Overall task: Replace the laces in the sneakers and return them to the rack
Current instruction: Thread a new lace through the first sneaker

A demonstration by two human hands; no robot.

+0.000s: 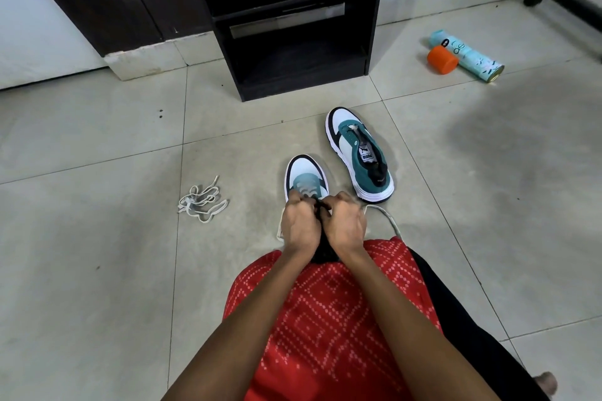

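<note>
Two hands work the near sneaker (306, 176) on the floor (97, 270): left hand (298, 223) and right hand (346, 221), fingers curled tight at its tongue, apparently pinching the white lace (391, 220) trailing out either side. Second sneaker (358, 153) stands just beyond, right; a loose lace (202, 202) lies left, rack (303, 83) behind.

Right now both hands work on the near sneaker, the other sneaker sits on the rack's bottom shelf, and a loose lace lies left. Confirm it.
Wrong: the head view shows the other sneaker on the floor in front of the rack, not on its shelf. Left hand, right hand, near sneaker and loose lace are as stated.
</note>
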